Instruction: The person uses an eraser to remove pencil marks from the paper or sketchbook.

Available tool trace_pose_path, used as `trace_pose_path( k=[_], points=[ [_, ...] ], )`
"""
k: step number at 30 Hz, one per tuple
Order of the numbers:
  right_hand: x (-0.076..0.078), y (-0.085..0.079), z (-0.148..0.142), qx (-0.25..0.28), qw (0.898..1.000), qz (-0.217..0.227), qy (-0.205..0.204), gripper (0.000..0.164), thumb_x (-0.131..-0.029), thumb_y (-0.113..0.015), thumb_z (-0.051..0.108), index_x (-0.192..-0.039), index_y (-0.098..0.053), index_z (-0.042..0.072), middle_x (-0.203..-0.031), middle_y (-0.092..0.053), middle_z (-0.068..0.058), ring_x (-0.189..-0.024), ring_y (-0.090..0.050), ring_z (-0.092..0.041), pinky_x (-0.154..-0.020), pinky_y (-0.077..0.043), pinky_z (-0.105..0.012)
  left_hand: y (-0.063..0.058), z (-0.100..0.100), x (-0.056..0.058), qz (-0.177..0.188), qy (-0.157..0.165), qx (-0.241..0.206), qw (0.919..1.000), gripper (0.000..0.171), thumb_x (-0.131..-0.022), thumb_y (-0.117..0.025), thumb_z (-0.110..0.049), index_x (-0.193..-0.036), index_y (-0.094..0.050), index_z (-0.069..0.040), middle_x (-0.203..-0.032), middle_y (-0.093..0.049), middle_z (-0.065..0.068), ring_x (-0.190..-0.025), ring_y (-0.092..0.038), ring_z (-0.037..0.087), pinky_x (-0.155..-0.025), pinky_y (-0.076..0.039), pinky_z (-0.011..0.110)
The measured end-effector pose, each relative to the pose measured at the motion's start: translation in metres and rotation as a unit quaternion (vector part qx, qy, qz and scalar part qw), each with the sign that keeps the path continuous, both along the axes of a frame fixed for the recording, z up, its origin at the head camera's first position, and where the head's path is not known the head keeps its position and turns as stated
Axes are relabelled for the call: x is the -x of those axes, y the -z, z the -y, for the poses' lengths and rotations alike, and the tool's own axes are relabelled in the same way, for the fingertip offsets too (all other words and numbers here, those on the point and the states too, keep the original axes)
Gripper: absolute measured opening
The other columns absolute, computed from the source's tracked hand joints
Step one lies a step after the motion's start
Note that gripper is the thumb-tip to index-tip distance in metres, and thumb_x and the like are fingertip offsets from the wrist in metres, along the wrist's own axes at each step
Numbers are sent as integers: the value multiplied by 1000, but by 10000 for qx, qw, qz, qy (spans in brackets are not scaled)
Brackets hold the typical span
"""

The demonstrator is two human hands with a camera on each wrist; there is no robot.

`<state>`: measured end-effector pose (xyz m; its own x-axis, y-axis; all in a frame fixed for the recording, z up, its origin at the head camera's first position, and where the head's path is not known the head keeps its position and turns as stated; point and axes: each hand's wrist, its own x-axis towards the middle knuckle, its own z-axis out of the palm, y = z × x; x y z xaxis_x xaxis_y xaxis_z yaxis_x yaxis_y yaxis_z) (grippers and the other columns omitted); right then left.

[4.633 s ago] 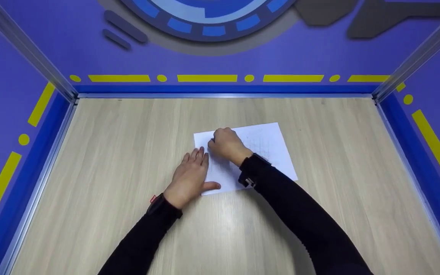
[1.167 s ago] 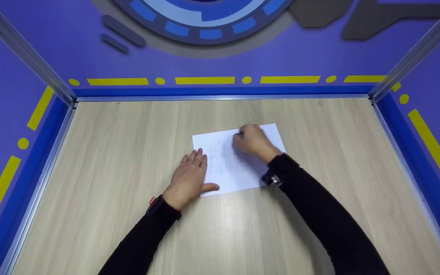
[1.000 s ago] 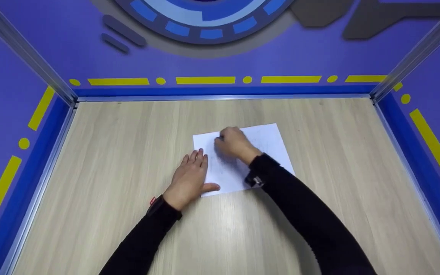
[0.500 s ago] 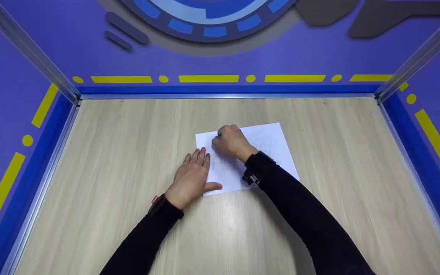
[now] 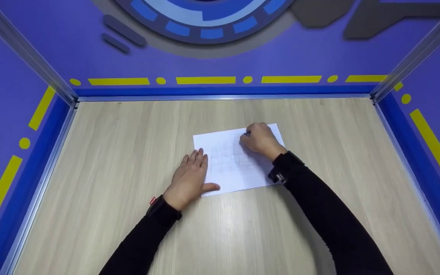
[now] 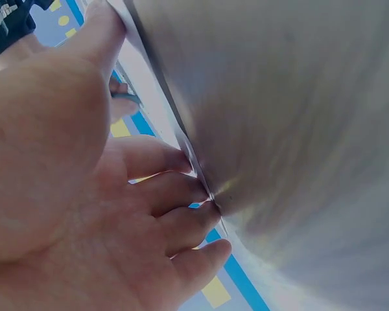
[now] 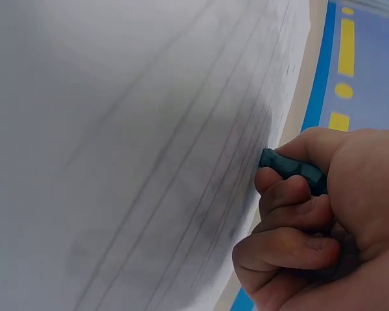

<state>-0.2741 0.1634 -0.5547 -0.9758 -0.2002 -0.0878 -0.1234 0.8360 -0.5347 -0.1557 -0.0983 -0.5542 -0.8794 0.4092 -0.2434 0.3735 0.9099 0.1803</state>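
A white sheet of paper [image 5: 220, 177] with faint grey crossing lines and smudges lies slightly turned on the table. My left hand [image 5: 189, 177] rests flat along its left edge, fingers straight and thumb out on the near corner. In the left wrist view the fingertips [image 6: 207, 214] touch the sheet's edge. Near the far right of the sheet, my right hand [image 5: 260, 141] pinches a dark teal, putty-like lump [image 7: 288, 165] between thumb and forefinger. Its tip is right at the lined paper in the right wrist view, and the other fingers curl around the rest, hiding it.
The light wood table [image 5: 109, 152] is bounded by a purple back wall [image 5: 212, 65] and side walls with yellow markings. A metal rail [image 5: 224, 97] runs along the back edge. Black sleeves and wrist straps cover both forearms.
Within the last half second my right hand has slid rightward across the sheet with the lump, after moving left before that. The left hand stays in place on the paper.
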Motion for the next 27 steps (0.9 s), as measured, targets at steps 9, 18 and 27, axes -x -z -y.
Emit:
trace_pose_path(
  k=[9,18,27],
  points=[
    [1,-2,-48,-120,9986,206,479,44,-94,-66,18,-61,-37,16,-68,-36,1,-74,-42,-24,-65,-30,-35,0,0,-1,-38,29,66,10000,116,-94,-71,-75,-168,-37,7,-179,-30,29,-170,-29,43,-140,-26,57],
    [-6,-10,-47,-372,9944,669,725,30,-103,-59,24,-77,-53,9,-93,-55,-13,-89,-53,-31,-76,-44,-40,-1,1,0,-37,40,-10,10000,114,-94,-72,-73,-168,-37,7,-179,-30,29,-169,-29,44,-139,-27,58],
    [-2,3,44,152,9994,263,-170,33,-101,-61,25,-71,-61,10,-79,-64,-8,-81,-61,-27,-78,-55,-48,0,2,0,-99,51,-204,9997,114,-93,-76,-70,-166,-39,9,-177,-33,31,-168,-32,45,-138,-28,59]
  ],
)
